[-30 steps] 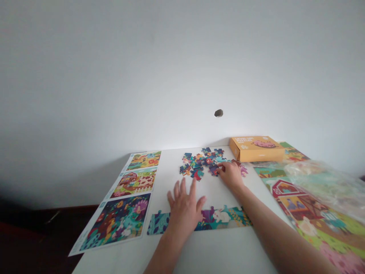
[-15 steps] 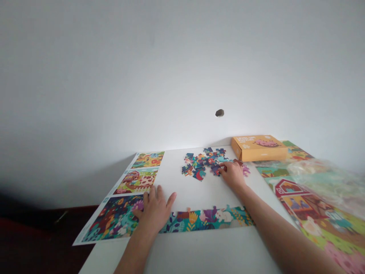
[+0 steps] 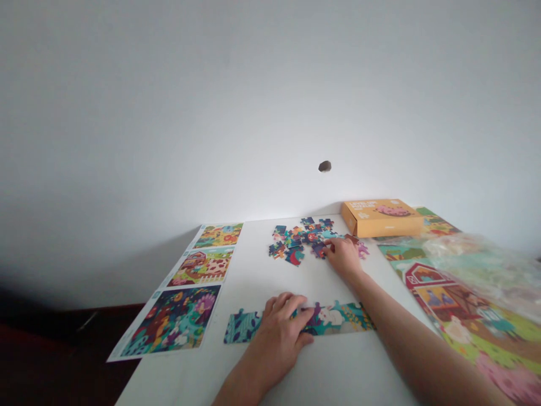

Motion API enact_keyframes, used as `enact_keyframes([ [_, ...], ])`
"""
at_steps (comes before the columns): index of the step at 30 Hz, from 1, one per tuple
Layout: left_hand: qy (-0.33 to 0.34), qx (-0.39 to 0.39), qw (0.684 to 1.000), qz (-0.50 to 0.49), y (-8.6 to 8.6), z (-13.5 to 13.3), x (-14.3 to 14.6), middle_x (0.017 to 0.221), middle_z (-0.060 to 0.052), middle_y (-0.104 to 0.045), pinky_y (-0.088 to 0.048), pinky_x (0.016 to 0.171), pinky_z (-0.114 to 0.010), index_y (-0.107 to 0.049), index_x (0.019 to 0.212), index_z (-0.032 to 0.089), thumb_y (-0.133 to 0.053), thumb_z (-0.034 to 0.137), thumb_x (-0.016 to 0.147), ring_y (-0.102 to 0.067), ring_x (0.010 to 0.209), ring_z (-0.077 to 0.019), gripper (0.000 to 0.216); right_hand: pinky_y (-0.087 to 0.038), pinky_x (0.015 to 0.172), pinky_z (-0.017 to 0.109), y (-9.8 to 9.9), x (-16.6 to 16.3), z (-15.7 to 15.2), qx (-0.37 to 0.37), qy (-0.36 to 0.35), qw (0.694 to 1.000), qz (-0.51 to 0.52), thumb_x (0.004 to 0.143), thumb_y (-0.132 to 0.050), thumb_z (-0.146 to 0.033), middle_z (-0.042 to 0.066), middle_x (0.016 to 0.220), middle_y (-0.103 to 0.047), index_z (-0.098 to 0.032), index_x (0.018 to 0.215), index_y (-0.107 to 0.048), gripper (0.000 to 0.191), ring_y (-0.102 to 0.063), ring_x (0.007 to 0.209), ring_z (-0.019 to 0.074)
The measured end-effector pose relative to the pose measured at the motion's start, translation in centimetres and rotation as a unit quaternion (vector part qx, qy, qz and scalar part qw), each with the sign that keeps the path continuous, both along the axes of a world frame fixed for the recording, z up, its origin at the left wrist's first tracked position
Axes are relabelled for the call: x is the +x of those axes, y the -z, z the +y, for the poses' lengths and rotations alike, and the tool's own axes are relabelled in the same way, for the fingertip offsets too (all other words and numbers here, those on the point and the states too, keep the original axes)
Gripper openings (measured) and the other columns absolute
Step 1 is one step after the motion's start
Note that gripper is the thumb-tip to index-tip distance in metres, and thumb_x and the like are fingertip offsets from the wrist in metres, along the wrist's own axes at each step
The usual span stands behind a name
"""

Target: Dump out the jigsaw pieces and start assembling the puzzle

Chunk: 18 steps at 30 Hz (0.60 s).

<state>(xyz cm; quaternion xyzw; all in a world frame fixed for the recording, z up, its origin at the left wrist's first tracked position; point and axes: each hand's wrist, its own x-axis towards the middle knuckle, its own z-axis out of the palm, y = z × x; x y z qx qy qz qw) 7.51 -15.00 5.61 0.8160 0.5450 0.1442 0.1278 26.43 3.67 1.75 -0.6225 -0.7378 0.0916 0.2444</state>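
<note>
My left hand (image 3: pixel 281 327) lies with fingers curled on a joined strip of puzzle pieces (image 3: pixel 338 317) near the front of the white table (image 3: pixel 262 276). Farther back, my right hand (image 3: pixel 343 255) rests at the right edge of a heap of loose puzzle pieces (image 3: pixel 298 239), fingertips touching a dark piece; whether it grips one I cannot tell. The strip shows teal leaves, flowers and a white rabbit.
A sheet with three reference pictures (image 3: pixel 192 287) lies on the left, overhanging the table edge. An orange puzzle box (image 3: pixel 382 217) stands at the back right. A finished farm puzzle (image 3: pixel 460 316) and a clear plastic bag (image 3: pixel 482 265) cover the right side. A wall rises behind.
My left hand swung left to the reference sheet, then came back right onto the middle of the joined strip with fingers curled. My right hand stayed at the heap.
</note>
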Motion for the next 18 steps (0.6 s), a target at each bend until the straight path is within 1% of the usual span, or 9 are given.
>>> enact_keyframes([
  [2, -0.004, -0.013, 1.000, 0.003, 0.1, -0.1, 0.1, 0.125, 0.001, -0.059, -0.037, 0.102, -0.040, -0.062, 0.120, 0.036, -0.067, 0.023, 0.085, -0.048, 0.116, -0.0228, 0.038, -0.036, 0.081, 0.030, 0.0, 0.0, -0.1, 0.001, 0.002, 1.000, 0.000, 0.084, -0.061, -0.030, 0.005, 0.096, -0.072, -0.025, 0.102, -0.073, 0.022, -0.059, 0.094, 0.0220],
  [5, -0.005, -0.026, 1.000, 0.007, -0.3, -0.2, -0.1, 0.118, 0.001, -0.060, -0.038, 0.099, -0.038, -0.064, 0.117, 0.036, -0.063, 0.016, 0.086, -0.050, 0.110, -0.0216, 0.037, -0.036, 0.082, 0.031, -0.1, -0.1, -0.1, 0.003, 0.006, 1.000, 0.001, 0.084, -0.062, -0.031, 0.005, 0.094, -0.072, -0.025, 0.102, -0.073, 0.021, -0.059, 0.094, 0.0226],
  [9, -0.008, -0.034, 0.999, 0.002, -0.8, -0.4, -0.3, 0.116, 0.001, -0.060, -0.038, 0.098, -0.037, -0.065, 0.115, 0.035, -0.062, 0.013, 0.085, -0.050, 0.108, -0.0212, 0.038, -0.035, 0.080, 0.031, -0.1, -0.2, -0.2, 0.005, 0.006, 1.000, 0.003, 0.084, -0.062, -0.029, 0.004, 0.093, -0.072, -0.025, 0.102, -0.073, 0.021, -0.059, 0.093, 0.0223],
  [14, -0.014, -0.038, 0.999, 0.001, -1.1, -0.6, -0.8, 0.115, 0.001, -0.060, -0.037, 0.097, -0.038, -0.065, 0.112, 0.034, -0.060, 0.009, 0.083, -0.049, 0.107, -0.0212, 0.039, -0.036, 0.078, 0.030, -0.2, -0.2, -0.2, 0.004, 0.006, 1.000, 0.008, 0.084, -0.062, -0.029, 0.004, 0.092, -0.072, -0.025, 0.101, -0.073, 0.020, -0.060, 0.091, 0.0218],
  [18, -0.019, -0.036, 0.999, 0.009, -1.3, -0.6, -1.2, 0.113, 0.000, -0.060, -0.035, 0.098, -0.038, -0.067, 0.107, 0.032, -0.061, 0.011, 0.083, -0.049, 0.108, -0.0212, 0.033, -0.036, 0.079, 0.031, -0.2, -0.2, -0.2, 0.002, 0.008, 1.000, 0.004, 0.084, -0.062, -0.029, 0.005, 0.094, -0.072, -0.025, 0.101, -0.073, 0.021, -0.060, 0.091, 0.0219],
])
